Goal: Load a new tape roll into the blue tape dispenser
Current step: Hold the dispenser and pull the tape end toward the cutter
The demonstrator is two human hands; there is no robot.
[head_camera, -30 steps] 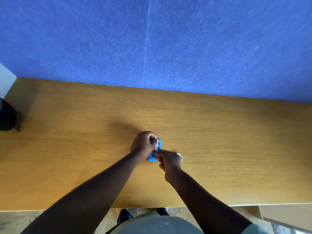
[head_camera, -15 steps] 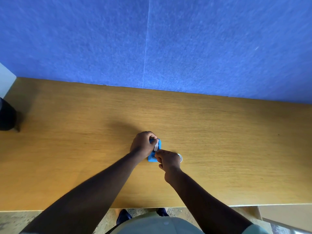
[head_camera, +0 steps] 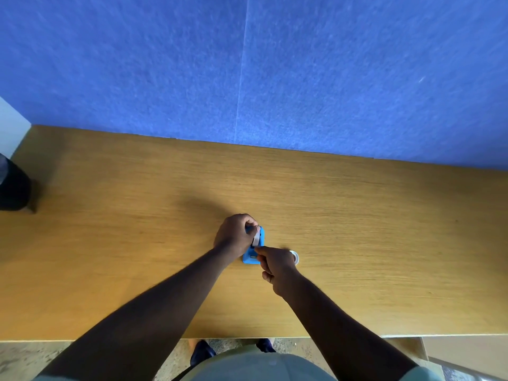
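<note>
While the left hand [head_camera: 233, 234] clamps the blue dispenser [head_camera: 254, 250] mid-bench [head_camera: 110, 243], roll seated, the right hand [head_camera: 276, 266] at its 5 o'clock pinches what seems the tape end; next, probably draw it to the cutter.

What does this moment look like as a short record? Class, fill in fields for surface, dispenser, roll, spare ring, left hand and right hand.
surface: wooden desk against a blue felt wall panel
dispenser: small blue plastic tape dispenser, on the desk
roll: pale tape roll seated in the dispenser
spare ring: whitish ring on the desk, just right of the dispenser, partly hidden
left hand: left hand grips the dispenser's far end
right hand: right hand pinches at its near end; tape strip too small to tell
</note>
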